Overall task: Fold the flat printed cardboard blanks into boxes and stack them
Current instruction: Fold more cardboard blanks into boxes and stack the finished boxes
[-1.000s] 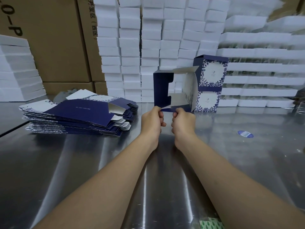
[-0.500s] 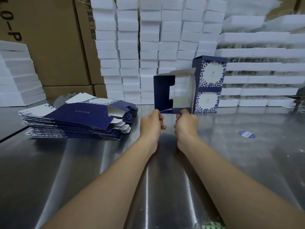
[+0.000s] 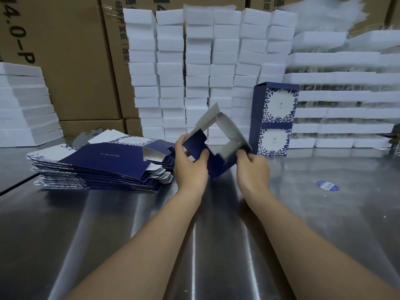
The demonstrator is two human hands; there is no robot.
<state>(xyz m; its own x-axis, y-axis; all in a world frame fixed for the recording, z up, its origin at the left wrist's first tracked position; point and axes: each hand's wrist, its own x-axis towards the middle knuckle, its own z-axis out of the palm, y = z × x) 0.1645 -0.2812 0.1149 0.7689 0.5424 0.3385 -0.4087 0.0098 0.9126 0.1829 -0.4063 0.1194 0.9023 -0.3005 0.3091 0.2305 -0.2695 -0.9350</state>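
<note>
- Half-formed navy-and-white cardboard box (image 3: 217, 168) held over the shiny steel table (image 3: 216, 234), tipped onto a corner, open end facing the person.
- Left hand (image 3: 189, 167) pinches its navy flap; right hand (image 3: 253, 169) grips the lower right edge.
- Two finished printed boxes (image 3: 275, 118) stand stacked beyond, nearer the right hand.

left hand (image 3: 190, 163): fingers curled, gripping | right hand (image 3: 252, 167): fingers curled, gripping | forearms extended forward

Both hands (image 3: 190, 167) (image 3: 252, 169) gripping tilted half-folded box (image 3: 216, 167), flat blanks (image 3: 104, 163) left, two stacked boxes (image 3: 275, 118) behind
</note>
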